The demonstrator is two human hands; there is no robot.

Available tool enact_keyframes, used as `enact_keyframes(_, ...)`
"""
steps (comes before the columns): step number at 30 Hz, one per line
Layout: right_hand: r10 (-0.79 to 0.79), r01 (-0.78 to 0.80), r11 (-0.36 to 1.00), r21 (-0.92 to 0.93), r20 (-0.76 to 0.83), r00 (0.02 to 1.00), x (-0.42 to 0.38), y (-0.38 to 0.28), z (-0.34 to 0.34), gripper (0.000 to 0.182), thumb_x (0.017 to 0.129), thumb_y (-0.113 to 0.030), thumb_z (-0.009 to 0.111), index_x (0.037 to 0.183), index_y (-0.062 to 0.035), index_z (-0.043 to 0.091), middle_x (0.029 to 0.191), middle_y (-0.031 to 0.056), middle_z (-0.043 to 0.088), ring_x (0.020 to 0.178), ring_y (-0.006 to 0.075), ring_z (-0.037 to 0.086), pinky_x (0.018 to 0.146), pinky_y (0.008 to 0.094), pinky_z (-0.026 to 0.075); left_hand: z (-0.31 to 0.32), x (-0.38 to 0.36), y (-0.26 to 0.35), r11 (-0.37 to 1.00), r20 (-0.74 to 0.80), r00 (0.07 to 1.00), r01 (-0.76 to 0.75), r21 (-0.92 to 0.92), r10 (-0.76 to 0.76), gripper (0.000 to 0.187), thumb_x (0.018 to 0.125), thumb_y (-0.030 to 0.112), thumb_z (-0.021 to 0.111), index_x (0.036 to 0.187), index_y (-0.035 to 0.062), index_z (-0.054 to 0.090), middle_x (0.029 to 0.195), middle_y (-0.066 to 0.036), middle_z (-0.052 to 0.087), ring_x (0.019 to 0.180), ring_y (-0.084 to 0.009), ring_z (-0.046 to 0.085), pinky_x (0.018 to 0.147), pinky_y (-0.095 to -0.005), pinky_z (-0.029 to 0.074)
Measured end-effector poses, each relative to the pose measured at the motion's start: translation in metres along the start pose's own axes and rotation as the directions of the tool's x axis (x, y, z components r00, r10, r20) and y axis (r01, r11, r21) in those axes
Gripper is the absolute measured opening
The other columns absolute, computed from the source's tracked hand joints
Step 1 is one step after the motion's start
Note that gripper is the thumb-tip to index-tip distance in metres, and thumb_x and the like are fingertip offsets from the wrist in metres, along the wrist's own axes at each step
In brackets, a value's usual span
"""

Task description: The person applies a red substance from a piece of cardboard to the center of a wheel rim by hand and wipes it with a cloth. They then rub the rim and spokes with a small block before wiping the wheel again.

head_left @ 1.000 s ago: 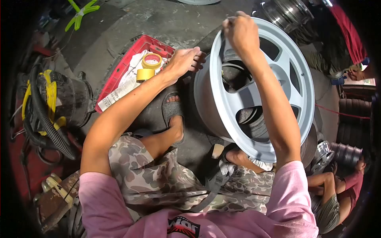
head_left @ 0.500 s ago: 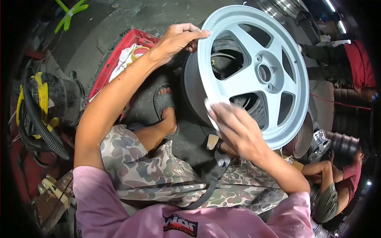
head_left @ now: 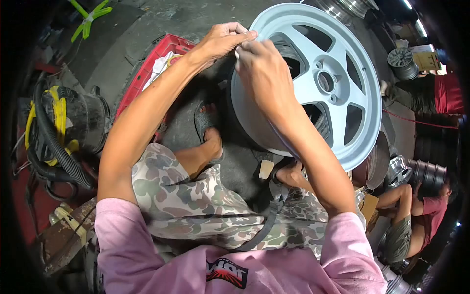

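A pale blue-grey car wheel rim with broad spokes stands tilted in front of me. My left hand pinches its upper left lip between thumb and fingers. Right beside it is my right hand, its fingers bent over the same stretch of lip and slightly blurred. A white pad shows only as a sliver at those fingertips; the rest is hidden under the hand. My right forearm crosses in front of the rim's barrel.
A red crate with white cloth stands at left, near a black vacuum drum with a hose. A small beige block lies by my foot. Other rims and two people, one crouching, are at right.
My right hand has moved with the white pad from the rim's lower left lip up to its upper left, next to my left hand. My left hand keeps its grip.
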State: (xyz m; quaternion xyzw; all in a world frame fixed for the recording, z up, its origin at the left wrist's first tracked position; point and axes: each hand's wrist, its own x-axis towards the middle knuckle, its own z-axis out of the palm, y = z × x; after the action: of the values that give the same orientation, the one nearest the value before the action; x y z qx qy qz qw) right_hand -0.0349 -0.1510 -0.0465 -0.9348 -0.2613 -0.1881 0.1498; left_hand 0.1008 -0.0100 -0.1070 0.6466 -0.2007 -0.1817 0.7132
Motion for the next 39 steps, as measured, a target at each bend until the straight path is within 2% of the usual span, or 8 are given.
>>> enact_keyframes(9,0.082,-0.105,0.99,0.09,0.227,0.971,-0.162,-0.045,-0.1,0.06,0.069,0.001,0.074,0.127,0.008,0.065,0.133,0.019,0.062,0.123,0.0355,0.061,0.103,0.0443,0.051,0.003,-0.005,-0.002,0.999,0.048,0.999,0.016,0.045,-0.018,0.034,0.099,0.038,0.07,0.11,0.0052,0.069,0.088,0.001,0.069,0.075,-0.0054,0.061,0.068,-0.0222,0.05)
enact_keyframes(13,0.195,-0.199,0.98,0.013,0.144,0.97,-0.202,-0.04,-0.107,0.058,0.068,0.001,0.074,0.125,0.0074,0.068,0.129,0.0185,0.065,0.12,0.0372,0.064,0.101,0.0464,0.053,0.014,-0.019,0.003,0.925,-0.122,0.991,-0.003,0.381,0.053,0.034,0.101,0.032,0.067,0.122,0.0054,0.067,0.106,-0.005,0.07,0.089,-0.0143,0.067,0.08,-0.0267,0.054)
enact_keyframes(15,0.158,-0.16,0.986,0.036,0.068,0.985,-0.195,-0.039,-0.087,0.057,0.069,-0.002,0.074,0.125,0.0074,0.068,0.129,0.0183,0.066,0.119,0.0369,0.064,0.101,0.0463,0.054,0.016,-0.025,0.002,0.525,0.007,0.766,-0.446,0.725,0.642,0.034,0.098,0.026,0.068,0.122,0.0023,0.067,0.121,-0.015,0.067,0.106,-0.029,0.067,0.093,-0.038,0.053)
enact_keyframes(16,0.139,-0.144,0.987,0.07,0.066,0.988,-0.174,-0.039,-0.074,0.058,0.07,-0.005,0.075,0.126,0.0073,0.067,0.133,0.0175,0.064,0.121,0.0361,0.063,0.102,0.0466,0.053,0.016,-0.031,0.004,0.536,0.046,0.806,-0.434,0.724,0.59,0.032,0.099,0.019,0.063,0.126,0.0035,0.066,0.135,-0.016,0.06,0.123,-0.0363,0.059,0.105,-0.0422,0.047)
enact_keyframes(21,0.155,-0.143,0.986,0.088,-0.157,0.975,-0.082,-0.036,-0.001,0.035,0.077,-0.009,0.063,0.108,0.0057,0.069,0.119,0.0182,0.062,0.118,0.0342,0.06,0.103,0.0438,0.05,0.003,-0.045,-0.008,0.21,0.311,0.71,-0.543,0.813,0.631,0.04,0.097,0.008,0.059,0.137,0.0048,0.062,0.143,-0.014,0.059,0.132,-0.0358,0.056,0.11,-0.0447,0.044)
enact_keyframes(28,0.409,-0.411,0.911,0.026,0.043,0.911,-0.253,-0.026,-0.116,0.051,0.078,0.002,0.072,0.129,0.0016,0.067,0.13,0.0177,0.066,0.121,0.0365,0.064,0.103,0.0468,0.053,0.016,-0.056,-0.005,0.161,0.407,0.717,-0.581,0.798,0.566,0.055,0.089,0.003,0.062,0.144,0.0022,0.055,0.146,-0.016,0.057,0.137,-0.0366,0.053,0.113,-0.0457,0.043)
enact_keyframes(37,0.709,-0.768,0.604,-0.212,-0.296,0.64,-0.266,0.153,-0.166,0.024,0.092,-0.004,0.062,0.112,0.004,0.073,0.112,0.0218,0.071,0.102,0.0376,0.07,0.09,0.0433,0.054,0.014,-0.037,0.008,0.093,0.393,0.711,-0.539,0.837,0.583,0.062,0.083,-0.002,0.067,0.143,0.0011,0.054,0.146,-0.016,0.057,0.135,-0.0365,0.055,0.111,-0.0445,0.045)
enact_keyframes(39,0.641,-0.731,0.624,-0.275,-0.354,0.681,-0.254,0.224,-0.16,0.023,0.093,-0.011,0.063,0.109,0.0015,0.074,0.107,0.0209,0.07,0.094,0.0392,0.07,0.083,0.0447,0.054,0.015,-0.036,0.013,0.121,0.393,0.729,-0.542,0.832,0.561,0.062,0.082,-0.002,0.068,0.143,0.0009,0.054,0.146,-0.016,0.057,0.135,-0.0366,0.055,0.112,-0.0442,0.045)
